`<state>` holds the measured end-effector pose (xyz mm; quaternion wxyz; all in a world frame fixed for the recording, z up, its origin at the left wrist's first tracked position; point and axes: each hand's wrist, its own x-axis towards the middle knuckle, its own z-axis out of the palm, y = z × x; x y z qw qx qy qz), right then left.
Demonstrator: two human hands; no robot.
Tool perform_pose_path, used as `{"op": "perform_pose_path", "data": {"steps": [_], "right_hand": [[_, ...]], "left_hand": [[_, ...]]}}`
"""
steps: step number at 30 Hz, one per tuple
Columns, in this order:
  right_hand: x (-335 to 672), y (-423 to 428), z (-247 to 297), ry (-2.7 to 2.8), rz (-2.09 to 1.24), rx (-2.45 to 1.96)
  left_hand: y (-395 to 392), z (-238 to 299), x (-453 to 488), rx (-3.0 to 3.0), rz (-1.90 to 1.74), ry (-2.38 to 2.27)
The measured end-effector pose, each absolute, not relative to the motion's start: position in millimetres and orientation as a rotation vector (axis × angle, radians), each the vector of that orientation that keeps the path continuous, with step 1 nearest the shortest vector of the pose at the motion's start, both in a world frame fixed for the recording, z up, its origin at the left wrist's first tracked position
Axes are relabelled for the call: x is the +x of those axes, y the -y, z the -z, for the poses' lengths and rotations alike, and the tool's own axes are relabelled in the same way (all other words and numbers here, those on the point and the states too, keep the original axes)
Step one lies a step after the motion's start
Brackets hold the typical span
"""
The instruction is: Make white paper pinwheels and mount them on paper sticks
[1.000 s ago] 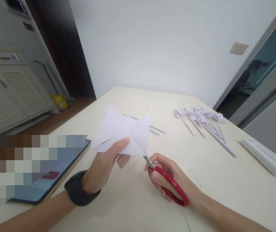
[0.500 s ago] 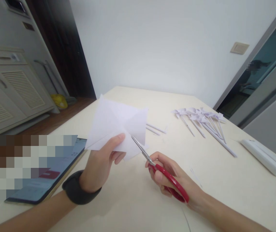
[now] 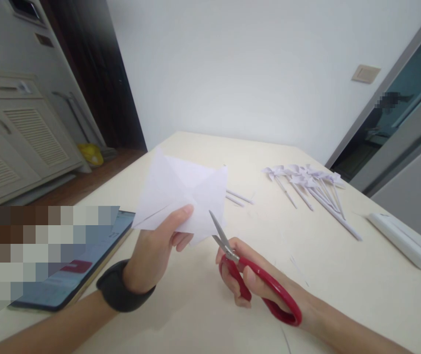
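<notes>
A white sheet of paper (image 3: 191,177) with creases and a slit near its lower left is pinched in my left hand (image 3: 164,241), thumb on top and fingers beneath. My right hand (image 3: 247,278) is wrapped round the red handles of a pair of scissors (image 3: 269,285). The blades are parted, with the upper blade overlapping the paper's lower right part in view. Whether the blades touch the paper I cannot tell. A dark band circles my left wrist.
Several white paper pinwheels (image 3: 306,177) on sticks lie at the table's right. Behind the sheet are thin paper sticks (image 3: 240,197). A phone or tablet (image 3: 81,275) rests at left, a white case-like object (image 3: 405,241) at far right. A person shows through the doorway.
The scissors have opened and drawn back a little to the lower right from the paper. My left hand and the sheet have barely shifted.
</notes>
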<state>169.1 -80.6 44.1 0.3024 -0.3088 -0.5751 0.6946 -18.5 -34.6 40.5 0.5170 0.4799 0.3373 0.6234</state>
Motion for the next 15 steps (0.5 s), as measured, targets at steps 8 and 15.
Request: {"op": "perform_pose_path", "data": {"steps": [8,15], "right_hand": [[169.8,81.2,-47.4,1.61,-1.776,-0.827],[165.0,79.8,-45.7,1.639,-1.685,-0.856]], "left_hand": [[38.3,-32.5,-19.7,1.426,-1.24,-0.93],[42.7,-33.8,-20.5,1.662,-0.935,-1.032]]}}
